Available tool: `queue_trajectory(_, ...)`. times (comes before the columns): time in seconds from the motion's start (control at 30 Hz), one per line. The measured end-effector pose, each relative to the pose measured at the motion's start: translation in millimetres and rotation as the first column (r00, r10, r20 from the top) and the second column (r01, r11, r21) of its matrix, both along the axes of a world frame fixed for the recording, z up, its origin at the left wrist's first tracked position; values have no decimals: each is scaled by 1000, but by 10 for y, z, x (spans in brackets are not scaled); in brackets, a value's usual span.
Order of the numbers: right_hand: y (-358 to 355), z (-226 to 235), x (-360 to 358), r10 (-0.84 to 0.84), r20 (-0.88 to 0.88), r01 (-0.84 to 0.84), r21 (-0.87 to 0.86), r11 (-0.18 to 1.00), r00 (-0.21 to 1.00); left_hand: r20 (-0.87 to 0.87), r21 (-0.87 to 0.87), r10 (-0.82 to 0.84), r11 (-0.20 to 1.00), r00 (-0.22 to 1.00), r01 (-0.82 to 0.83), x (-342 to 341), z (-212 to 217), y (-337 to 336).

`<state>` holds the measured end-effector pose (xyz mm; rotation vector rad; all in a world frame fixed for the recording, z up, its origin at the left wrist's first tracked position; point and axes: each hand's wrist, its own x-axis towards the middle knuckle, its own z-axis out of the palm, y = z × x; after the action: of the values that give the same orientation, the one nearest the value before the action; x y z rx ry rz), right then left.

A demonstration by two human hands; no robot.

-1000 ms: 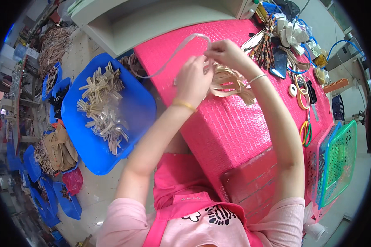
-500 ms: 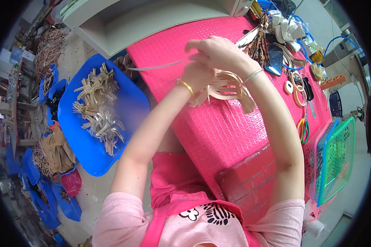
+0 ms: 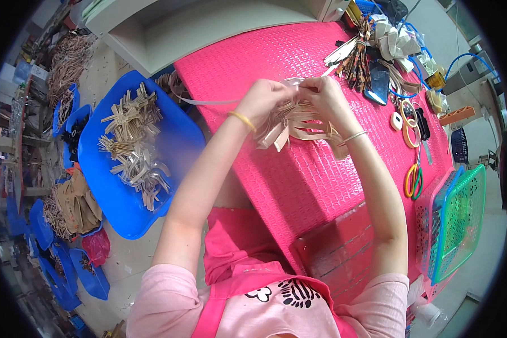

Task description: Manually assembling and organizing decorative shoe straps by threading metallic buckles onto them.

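Above the pink table, my left hand [image 3: 265,102] and my right hand [image 3: 324,97] face each other, both with closed fingers. They pinch a thin whitish ribbon [image 3: 292,82] that loops between their fingertips at the top of a bundle of beige strips [image 3: 294,125]. The strips fan out below my hands, their loose ends pointing toward me. One tail of the ribbon trails off to the left past my left wrist, over the table edge. Exactly how the ribbon lies around the bundle is hidden by my fingers.
A blue tub [image 3: 183,135] of bundled strips stands left of the table [image 3: 315,174]. At the right lie a phone [image 3: 379,83], tape rolls [image 3: 409,133], scissors [image 3: 413,181] and patterned strips [image 3: 357,63]. Plastic baskets [image 3: 461,214] stand at the right edge; a pale cabinet [image 3: 208,28] borders the back.
My hands overlapped with the right one above the left; now they are side by side. The right hand has come down and rightward, and the ribbon loop shows between the fingertips.
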<state>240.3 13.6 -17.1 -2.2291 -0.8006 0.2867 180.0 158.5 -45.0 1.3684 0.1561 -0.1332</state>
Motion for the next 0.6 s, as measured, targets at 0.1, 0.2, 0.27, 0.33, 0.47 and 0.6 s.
queue_trajectory(0.1,-20,-26,76,-63,-127,60,-30,998,990,276,361,65,918,959,-166,-154,-12,-68)
queue_trajectory(0.2,12,-17,83,19,-89,-28,-100,995,996,626,595,31,628,779,-503,-234,14,-123)
queue_trajectory(0.27,20,-72,78,39,11,-39,-16,999,999,602,533,133,667,787,-521,-215,49,-171)
queue_trajectory(0.33,12,-37,45,10,17,-10,-7,1000,1000,488,606,182,633,854,-481,-227,31,-206)
queue_trajectory(0.47,0,-20,22,-64,12,63,12,998,998,389,759,120,520,914,-391,-239,-20,-272)
queue_trajectory(0.6,5,6,-37,-102,34,102,3,995,994,734,616,-26,446,679,-649,-209,-51,-238)
